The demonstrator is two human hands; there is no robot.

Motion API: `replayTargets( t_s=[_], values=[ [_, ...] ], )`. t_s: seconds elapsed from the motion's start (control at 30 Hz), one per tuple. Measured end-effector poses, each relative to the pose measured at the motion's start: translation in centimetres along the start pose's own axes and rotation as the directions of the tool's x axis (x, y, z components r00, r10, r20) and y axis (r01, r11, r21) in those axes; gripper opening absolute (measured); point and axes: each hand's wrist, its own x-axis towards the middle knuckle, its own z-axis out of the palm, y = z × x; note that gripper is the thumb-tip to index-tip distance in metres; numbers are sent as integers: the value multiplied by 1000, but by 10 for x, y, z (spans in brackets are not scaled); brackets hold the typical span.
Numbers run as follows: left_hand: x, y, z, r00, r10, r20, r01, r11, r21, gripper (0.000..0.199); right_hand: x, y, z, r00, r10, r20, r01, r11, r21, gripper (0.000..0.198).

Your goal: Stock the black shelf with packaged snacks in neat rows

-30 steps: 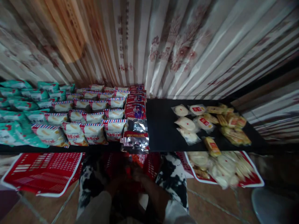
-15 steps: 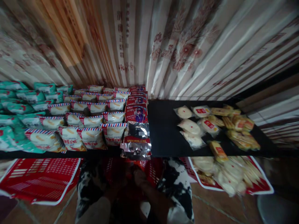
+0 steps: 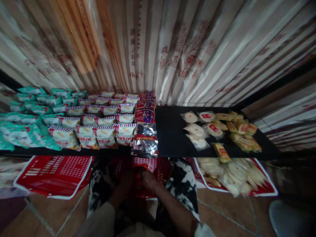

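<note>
Low between my knees, both hands are in deep shadow over a red basket (image 3: 145, 160). My right hand (image 3: 149, 180) looks curled, close against a small reddish item (image 3: 141, 167) whose kind I cannot make out. My left hand (image 3: 127, 178) is beside it, its fingers lost in the dark. Just above the hands, silver-backed packets (image 3: 145, 143) lie at the front edge of the black shelf (image 3: 170, 141), with red packets (image 3: 144, 115) in a column behind them. White snack bags with striped tops (image 3: 105, 136) stand in rows to the left.
Teal bags (image 3: 22, 135) fill the shelf's left end. Wrapped round flat cakes (image 3: 196, 130) and yellow packs (image 3: 243, 141) lie on the right. A red basket (image 3: 56, 174) is at lower left, another full of packs (image 3: 271, 189) at lower right. A pleated curtain (image 3: 170, 49) hangs behind.
The view has shifted, so the shelf's front edge sits higher and the left bags further right. My forearms show more. Both hands stay low between my knees; the shelf goods look unchanged.
</note>
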Motion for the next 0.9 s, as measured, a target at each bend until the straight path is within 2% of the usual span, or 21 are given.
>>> replayTargets(
  t_s=[0.07, 0.17, 0.27, 0.37, 0.47, 0.57, 0.73, 0.83, 0.9],
  values=[
    [-5, 1, -12, 999, 42, -35, -41, 999, 17, 34, -13, -2, -13, 999, -33, -35, 33, 999, 3, 29],
    [-16, 6, -31, 984, 149, -94, -147, 989, 29, 33, -38, -1, -32, 982, -98, -159, 108, 993, 56, 23],
    [-31, 16, -45, 933, 317, -169, -318, 948, 21, 32, -70, 5, -49, 969, -146, -201, 184, 965, 188, 27],
    [-45, 30, -51, 841, 474, -260, -494, 869, -13, 35, -105, 12, -65, 966, -188, -180, 255, 819, 514, 31],
    [-57, 47, -51, 762, 517, -390, -562, 827, -1, 42, -138, 20, -75, 970, -162, -181, 243, 659, 712, 36],
    [-69, 69, -51, 694, 524, -493, -585, 810, 36, 49, -164, 32, -79, 967, -119, -226, 253, 563, 787, 37],
    [-84, 106, -54, 588, 575, -569, -645, 758, 99, 52, -190, 56, -77, 945, -52, -324, 314, 428, 848, 34],
    [-89, 123, -54, 520, 584, -623, -657, 740, 145, 46, -197, 67, -73, 913, 34, -406, 372, 337, 865, 31],
    [-91, 131, -53, 497, 558, -665, -639, 753, 154, 43, -199, 72, -73, 885, 99, -455, 417, 266, 869, 30]
  ],
)
